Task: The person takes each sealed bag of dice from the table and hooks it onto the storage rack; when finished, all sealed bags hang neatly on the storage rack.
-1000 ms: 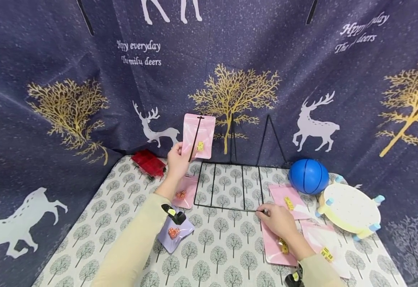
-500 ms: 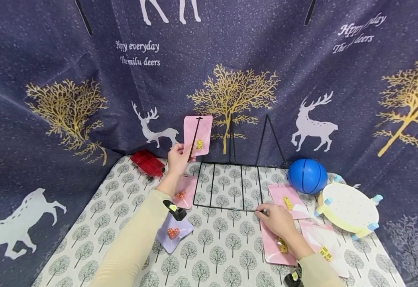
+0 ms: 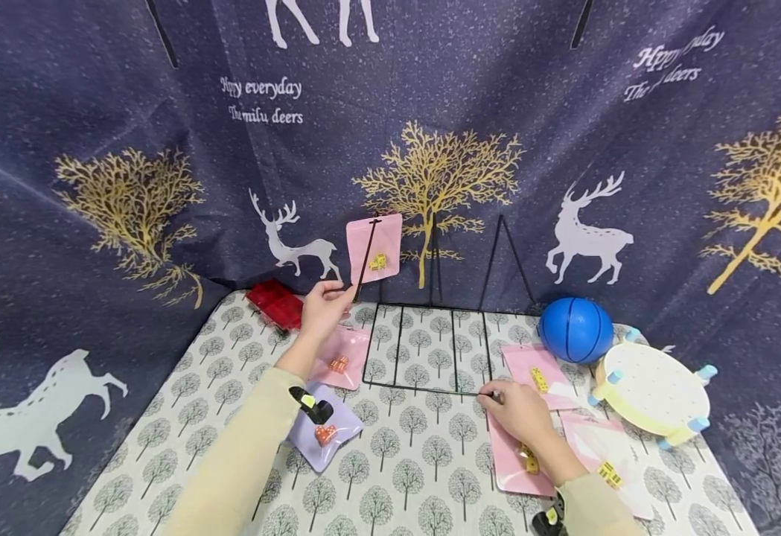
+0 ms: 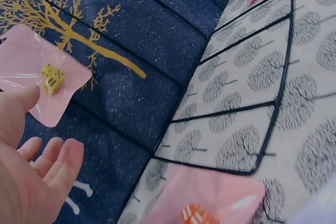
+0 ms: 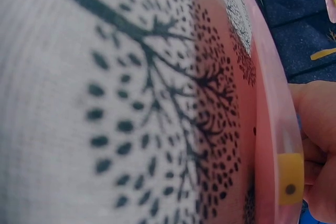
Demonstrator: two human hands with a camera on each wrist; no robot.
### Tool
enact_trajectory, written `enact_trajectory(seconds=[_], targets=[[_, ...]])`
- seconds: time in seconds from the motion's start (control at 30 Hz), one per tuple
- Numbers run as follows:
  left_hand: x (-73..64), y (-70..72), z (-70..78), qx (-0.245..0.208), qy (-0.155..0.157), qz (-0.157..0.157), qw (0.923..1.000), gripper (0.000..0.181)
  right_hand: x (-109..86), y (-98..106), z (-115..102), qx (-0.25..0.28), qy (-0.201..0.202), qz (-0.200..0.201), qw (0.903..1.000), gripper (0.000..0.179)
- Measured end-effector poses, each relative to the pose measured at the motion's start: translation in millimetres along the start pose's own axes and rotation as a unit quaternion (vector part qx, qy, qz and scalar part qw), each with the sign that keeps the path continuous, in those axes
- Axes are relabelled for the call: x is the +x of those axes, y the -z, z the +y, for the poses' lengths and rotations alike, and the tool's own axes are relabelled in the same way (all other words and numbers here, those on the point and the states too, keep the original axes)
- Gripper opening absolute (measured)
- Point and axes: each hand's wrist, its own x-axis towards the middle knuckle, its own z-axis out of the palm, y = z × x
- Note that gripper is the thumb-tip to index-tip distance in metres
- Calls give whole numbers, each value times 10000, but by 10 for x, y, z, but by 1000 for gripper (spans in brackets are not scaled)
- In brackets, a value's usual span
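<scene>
A pink zip bag [image 3: 387, 237] with yellow dice inside hangs by its top hole from a prong of the black wire rack [image 3: 424, 388]. My left hand [image 3: 323, 311] is just below and left of this bag, fingers loosely bent. In the left wrist view the thumb of my left hand [image 4: 31, 171] overlaps the bag's edge; whether it touches cannot be told. My right hand [image 3: 519, 411] pinches the front right corner of the rack's base on the table. Under that wrist lies another pink bag [image 3: 507, 454] with yellow dice. The right wrist view shows this bag's edge close up.
Left of the rack lie a pink bag [image 3: 353, 341] with red dice and a purple bag [image 3: 310, 435]. More pink bags [image 3: 524, 357] lie at the right. A blue ball [image 3: 576, 331], a small cream stool [image 3: 658, 387] and a red object [image 3: 275, 304] stand farther back.
My left hand has let go of the pink bag and moved down and left, leaving it hanging on the prong. The right hand has stayed on the rack.
</scene>
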Motion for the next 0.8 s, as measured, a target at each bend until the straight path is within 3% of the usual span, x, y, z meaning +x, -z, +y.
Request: enact_trajectory(seconds=[0.13,0.27,0.57,0.8], targets=[[-104,161,-39,726,-74,-7,9973,55,-5,-8,3,-29,17,35,10000,9],[-212,322,-89,1522,-182,-30,9882,55,-8,-11,2,-21,-32,-24,10000,9],[-445,632,-194,2019,-121,-232,9791,56,-19,3,-13,-13,-137,-119,9998,9],[-570,781,-332,2451,95,-444,9684,60,-17,12,-38,-3,-102,-108,9999,11]])
